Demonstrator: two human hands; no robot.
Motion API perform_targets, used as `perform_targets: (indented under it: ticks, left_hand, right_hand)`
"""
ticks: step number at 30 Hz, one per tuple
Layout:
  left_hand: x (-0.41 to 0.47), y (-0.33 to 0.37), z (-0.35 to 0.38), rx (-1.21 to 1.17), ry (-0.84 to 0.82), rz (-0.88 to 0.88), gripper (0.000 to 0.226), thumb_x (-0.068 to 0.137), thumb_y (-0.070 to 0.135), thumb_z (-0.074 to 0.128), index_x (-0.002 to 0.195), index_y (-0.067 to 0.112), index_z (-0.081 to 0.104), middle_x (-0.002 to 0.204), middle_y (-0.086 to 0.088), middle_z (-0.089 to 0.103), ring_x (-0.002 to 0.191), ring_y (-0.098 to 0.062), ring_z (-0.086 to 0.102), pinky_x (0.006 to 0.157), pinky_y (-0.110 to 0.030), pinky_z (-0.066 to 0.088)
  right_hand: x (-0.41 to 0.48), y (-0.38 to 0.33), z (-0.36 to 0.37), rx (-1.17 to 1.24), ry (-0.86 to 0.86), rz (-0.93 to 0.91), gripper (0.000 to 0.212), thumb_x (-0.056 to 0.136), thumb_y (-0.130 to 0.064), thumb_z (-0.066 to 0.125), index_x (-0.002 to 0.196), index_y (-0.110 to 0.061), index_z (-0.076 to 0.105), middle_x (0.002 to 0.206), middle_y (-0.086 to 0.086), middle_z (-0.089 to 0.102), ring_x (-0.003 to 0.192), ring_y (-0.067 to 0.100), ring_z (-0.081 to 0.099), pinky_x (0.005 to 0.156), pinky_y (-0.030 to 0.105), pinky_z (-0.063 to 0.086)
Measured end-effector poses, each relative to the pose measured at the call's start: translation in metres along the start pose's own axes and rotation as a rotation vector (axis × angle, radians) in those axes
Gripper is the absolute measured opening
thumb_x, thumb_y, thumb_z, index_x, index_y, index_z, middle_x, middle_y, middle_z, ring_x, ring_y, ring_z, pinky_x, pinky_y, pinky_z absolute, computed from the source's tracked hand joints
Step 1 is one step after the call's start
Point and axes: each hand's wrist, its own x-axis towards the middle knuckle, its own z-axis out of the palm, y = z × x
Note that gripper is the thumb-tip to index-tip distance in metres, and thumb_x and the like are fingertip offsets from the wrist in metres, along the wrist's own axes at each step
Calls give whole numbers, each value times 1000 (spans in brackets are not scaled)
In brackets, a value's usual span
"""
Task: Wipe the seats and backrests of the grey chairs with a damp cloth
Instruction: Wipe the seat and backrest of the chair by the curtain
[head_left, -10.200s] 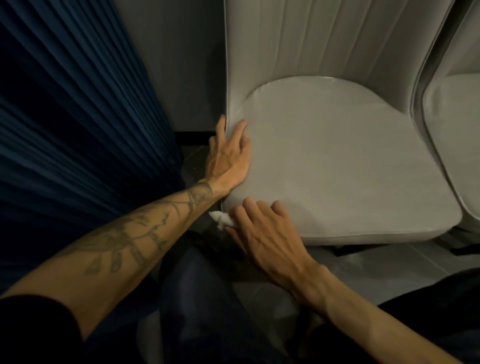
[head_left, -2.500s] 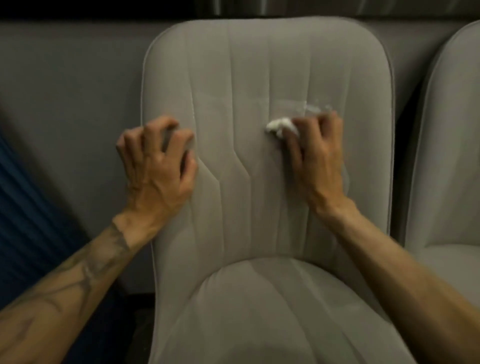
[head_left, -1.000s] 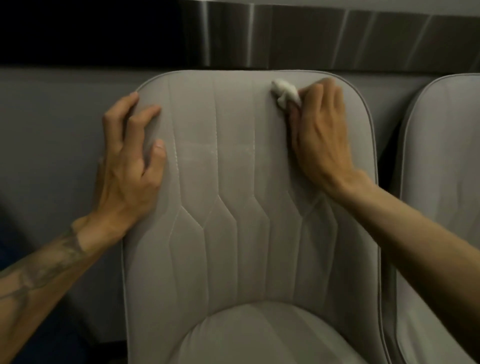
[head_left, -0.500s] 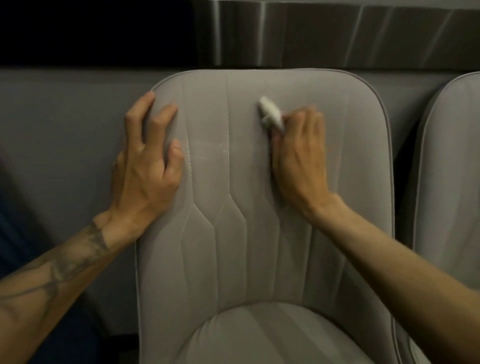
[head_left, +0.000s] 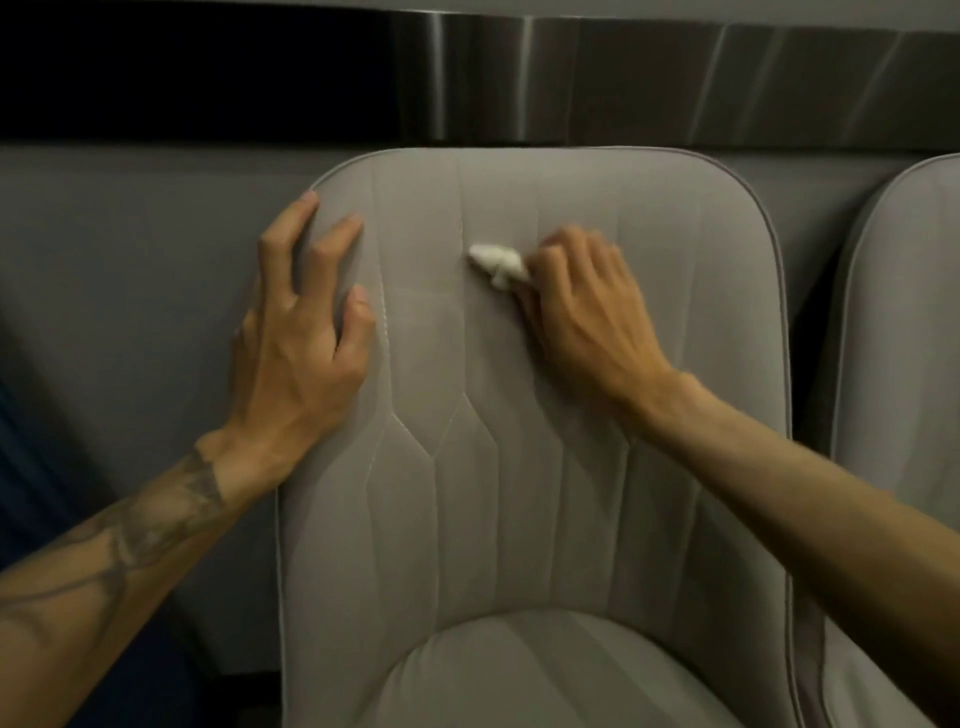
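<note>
A grey upholstered chair fills the view, its stitched backrest (head_left: 519, 467) upright and the seat cushion (head_left: 545, 675) at the bottom edge. My right hand (head_left: 587, 312) grips a small wadded white cloth (head_left: 496, 262) and presses it against the upper middle of the backrest; the cloth sticks out to the left of my curled fingers. My left hand (head_left: 301, 338) rests on the backrest's upper left edge with fingers spread, the fingertips on the fabric.
A second grey chair (head_left: 898, 364) stands close on the right. Behind both runs a grey wall panel (head_left: 130, 286) topped by a dark band and a brushed metal strip (head_left: 675, 78). A dark blue curtain (head_left: 21, 467) shows at the far left.
My right hand has moved the cloth down from the top edge of the backrest and to the left, towards the middle. My left hand has stayed on the left edge.
</note>
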Motion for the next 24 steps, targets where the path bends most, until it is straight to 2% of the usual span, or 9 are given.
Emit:
perform_targets:
  ticks: [4, 5, 7, 9, 11, 15, 18, 21, 24]
  left_hand:
    - [0, -2, 1, 9, -4, -1, 51, 102, 32, 45, 153, 25, 41, 164, -6, 27, 138, -31, 45, 83, -51, 52]
    - [0, -2, 2, 8, -4, -5, 51, 102, 32, 46, 153, 26, 41, 165, -5, 27, 138, -31, 45, 84, -52, 52]
    - [-1, -2, 2, 5, -2, -10, 51, 102, 32, 46, 152, 26, 41, 165, -5, 27, 138, -31, 45, 84, -53, 52]
    - [-1, -2, 2, 9, 0, -3, 51, 102, 31, 46, 152, 25, 41, 165, -6, 27, 138, -31, 45, 84, -54, 52]
    - [-1, -3, 3, 10, 8, 3, 50, 102, 30, 47, 152, 25, 41, 165, -7, 28, 139, -31, 44, 84, -54, 53]
    - [-2, -5, 6, -1, 36, 10, 49, 103, 30, 47, 152, 26, 42, 165, -6, 29, 142, -25, 40, 89, -55, 54]
    - [-5, -7, 6, -7, 29, 2, 50, 103, 30, 46, 153, 27, 40, 166, -5, 27, 145, -24, 39, 94, -55, 54]
    - [-9, -6, 5, -13, 22, -4, 52, 103, 31, 45, 154, 27, 40, 167, -5, 26, 148, -24, 36, 96, -55, 53]
    - [-19, -6, 4, -33, 31, -7, 53, 102, 29, 47, 155, 28, 39, 169, -4, 23, 152, -19, 32, 101, -52, 51]
  right_hand:
    - [4, -11, 6, 23, 166, 341, 23, 103, -26, 45, 95, -6, 51, 95, 18, 52, 82, 31, 46, 69, 44, 38]
    - [-7, -23, 9, 34, 131, 313, 21, 103, -22, 48, 95, -4, 54, 93, 19, 53, 80, 31, 48, 68, 45, 40]
    - [-31, -32, 7, 39, -8, 115, 16, 101, -17, 56, 96, -2, 60, 92, 20, 56, 77, 33, 50, 66, 45, 41]
    - [-33, -10, -3, 11, -80, -6, 12, 100, -17, 58, 100, -5, 55, 94, 20, 56, 77, 34, 51, 67, 44, 38]
    - [-17, 19, -11, -79, 0, 73, 14, 101, -20, 54, 100, -9, 46, 95, 21, 54, 80, 34, 49, 70, 43, 33]
    - [-11, 23, -8, -129, 126, 396, 22, 105, -26, 46, 99, -6, 52, 99, 19, 53, 86, 34, 49, 72, 46, 39]
    - [-53, -8, -4, -49, -2, 237, 18, 102, -18, 52, 97, -1, 57, 93, 21, 54, 80, 34, 49, 69, 46, 41]
    - [-58, 9, -17, -43, -138, 34, 12, 101, -17, 54, 102, -5, 55, 95, 21, 56, 79, 34, 49, 69, 44, 37]
    - [-16, 42, -20, -118, 67, 240, 15, 104, -25, 45, 100, -10, 45, 97, 19, 52, 83, 32, 46, 72, 43, 35]
